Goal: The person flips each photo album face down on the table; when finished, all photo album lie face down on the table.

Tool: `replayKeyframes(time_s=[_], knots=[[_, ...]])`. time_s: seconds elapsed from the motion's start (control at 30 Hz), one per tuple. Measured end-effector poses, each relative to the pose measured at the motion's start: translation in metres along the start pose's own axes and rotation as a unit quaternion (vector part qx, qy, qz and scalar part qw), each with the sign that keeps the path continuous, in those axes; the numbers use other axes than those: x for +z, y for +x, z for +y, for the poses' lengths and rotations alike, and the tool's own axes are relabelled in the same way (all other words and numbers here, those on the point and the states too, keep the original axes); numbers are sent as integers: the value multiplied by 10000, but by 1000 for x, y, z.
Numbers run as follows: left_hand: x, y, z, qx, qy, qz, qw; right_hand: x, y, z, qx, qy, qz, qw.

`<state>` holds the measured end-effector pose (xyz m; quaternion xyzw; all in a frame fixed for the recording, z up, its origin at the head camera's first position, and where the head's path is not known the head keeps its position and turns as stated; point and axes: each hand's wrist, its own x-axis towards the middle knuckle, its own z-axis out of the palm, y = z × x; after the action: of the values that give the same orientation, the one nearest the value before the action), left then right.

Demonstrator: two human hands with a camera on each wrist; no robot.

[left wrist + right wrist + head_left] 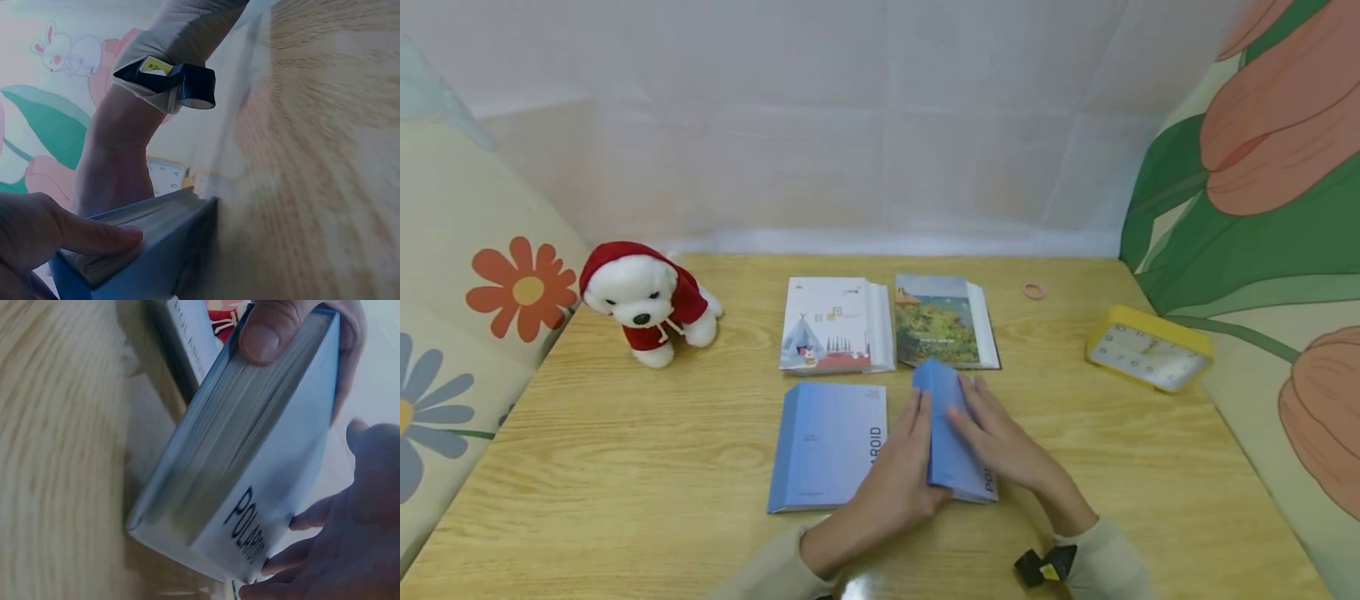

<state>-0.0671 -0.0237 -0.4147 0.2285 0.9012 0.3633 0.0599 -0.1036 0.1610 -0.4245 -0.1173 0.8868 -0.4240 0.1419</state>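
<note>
A blue photo album point(953, 437) is tilted up on its edge over the table, "POLAROID" lettering on its cover. My left hand point(898, 471) grips it at the spine side, with the thumb point(103, 237) lying across the page edges at its lower end. On the front cover, the fingers of my right hand point(1003, 442) touch the blue surface, fairly straight; in the right wrist view those fingertips point(312, 514) meet the cover near the lettering. A matching blue album point(827, 442) lies flat to the left, partly covered by my left hand.
Behind lie a white album with a tent picture point(827, 325) and an album with a seaside painting point(934, 321). A pink ring point(1026, 292) is at the back right, near a yellow clock point(1150, 350). A plush dog in red point(688, 296) sits at the left.
</note>
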Motion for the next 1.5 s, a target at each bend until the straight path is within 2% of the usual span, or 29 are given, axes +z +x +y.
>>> replayKeyframes(time_s=[0.2, 0.3, 0.4, 0.5, 0.6, 0.7, 0.8, 0.93, 1.03, 1.13, 1.4, 1.5], knots=[[-9, -4, 15, 703, 619, 84, 9956, -9, 4, -12, 316, 837, 98, 9959], [-11, -4, 21, 1060, 976, 197, 9894, -14, 7, -14, 387, 1242, -1, 9915], [-13, -3, 26, 1244, 1186, 236, 9848, -16, 10, -14, 328, 1654, -179, 9855], [-14, -3, 29, 1282, 1197, 195, 9843, -17, 11, -13, 272, 1902, -276, 9810], [-14, -3, 28, 1305, 1089, 198, 9852, -17, 10, -13, 251, 1900, -251, 9811], [-11, -3, 24, 1352, 763, 394, 9871, -16, 10, -12, 277, 1918, -219, 9808], [-7, -4, 19, 1324, 315, 633, 9887, -16, 10, -12, 345, 1924, -161, 9806], [1, -2, 14, 957, -230, 796, 9920, -16, 10, -14, 470, 1771, -17, 9831], [9, 0, 8, 545, -639, 652, 9943, -17, 9, -16, 591, 1555, 46, 9861], [18, 3, 1, 291, -978, 478, 9936, -18, 9, -16, 679, 1375, 56, 9882], [31, 9, -10, 264, -1528, 388, 9871, -18, 9, -16, 693, 1474, 48, 9866], [34, 12, -13, 256, -1514, 294, 9877, -17, 9, -15, 689, 1604, 29, 9846]])
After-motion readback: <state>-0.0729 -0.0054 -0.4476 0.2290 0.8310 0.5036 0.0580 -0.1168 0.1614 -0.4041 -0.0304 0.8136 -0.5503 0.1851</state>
